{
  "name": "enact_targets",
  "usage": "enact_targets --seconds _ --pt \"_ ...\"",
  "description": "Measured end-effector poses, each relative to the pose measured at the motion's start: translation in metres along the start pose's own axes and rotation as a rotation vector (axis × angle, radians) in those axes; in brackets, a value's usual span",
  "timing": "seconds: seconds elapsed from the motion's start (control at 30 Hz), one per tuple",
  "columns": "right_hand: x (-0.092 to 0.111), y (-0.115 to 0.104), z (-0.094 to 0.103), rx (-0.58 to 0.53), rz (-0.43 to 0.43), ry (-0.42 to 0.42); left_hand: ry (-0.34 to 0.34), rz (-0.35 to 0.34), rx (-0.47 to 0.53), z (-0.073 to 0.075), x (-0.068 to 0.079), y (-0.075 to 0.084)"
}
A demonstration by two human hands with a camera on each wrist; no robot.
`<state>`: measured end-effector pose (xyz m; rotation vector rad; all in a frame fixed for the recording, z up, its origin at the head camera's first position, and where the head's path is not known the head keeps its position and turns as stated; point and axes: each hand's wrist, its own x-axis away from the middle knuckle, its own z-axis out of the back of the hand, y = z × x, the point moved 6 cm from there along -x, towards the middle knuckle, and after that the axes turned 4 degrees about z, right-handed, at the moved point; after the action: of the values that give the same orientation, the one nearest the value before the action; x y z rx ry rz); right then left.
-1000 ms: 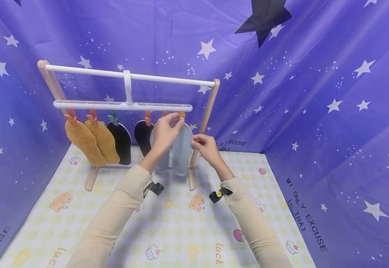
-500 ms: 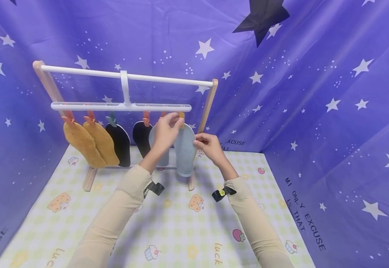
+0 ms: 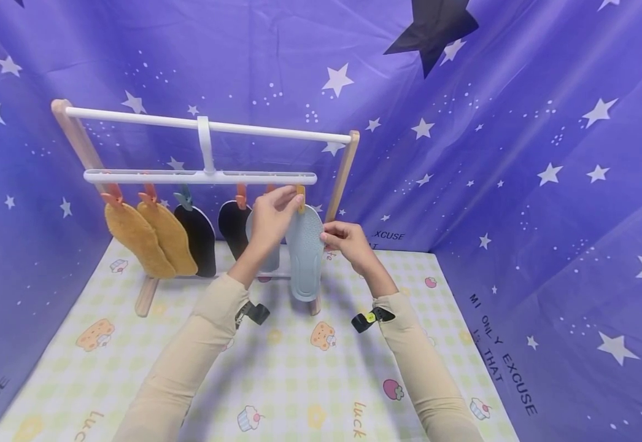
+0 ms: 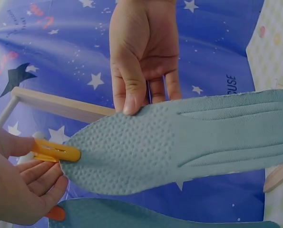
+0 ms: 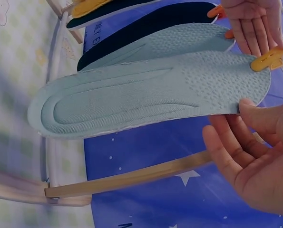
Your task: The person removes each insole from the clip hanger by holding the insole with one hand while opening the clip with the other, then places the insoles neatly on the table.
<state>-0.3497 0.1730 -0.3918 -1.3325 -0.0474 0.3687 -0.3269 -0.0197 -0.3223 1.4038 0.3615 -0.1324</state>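
Observation:
A light blue-grey insole hangs at the right end of the white hanger, its top edge in a yellow clothespin. My left hand pinches that clothespin between thumb and fingers. On the insole's right edge, near the top, my right hand pinches it between thumb and fingers, as the right wrist view shows. A second blue-grey insole hangs just behind, partly covered by my left hand in the head view. Left of it hang a black insole and another black insole.
Two mustard-yellow insoles hang from orange clothespins at the left. The hanger hooks on a white rail between wooden posts. A checked cloth covers the table; a purple star-patterned curtain surrounds it.
The blue-grey insole has turned so its face shows more broadly to the head camera, its lower end swinging right and nearer. My right hand has shifted slightly right with its edge.

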Motion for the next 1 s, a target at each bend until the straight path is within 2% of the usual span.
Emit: enact_targets --seconds 0.33,0.6,1.0 --pt "0.000 0.004 0.000 -0.006 -0.050 -0.036 -0.023 0.077 0.100 0.005 -0.003 -0.006" --pt "0.000 0.006 0.000 -0.033 -0.076 -0.036 0.002 0.112 0.059 0.005 -0.002 -0.008" --pt "0.003 0.010 -0.002 -0.078 -0.141 0.006 0.027 0.163 0.061 0.006 -0.003 -0.012"
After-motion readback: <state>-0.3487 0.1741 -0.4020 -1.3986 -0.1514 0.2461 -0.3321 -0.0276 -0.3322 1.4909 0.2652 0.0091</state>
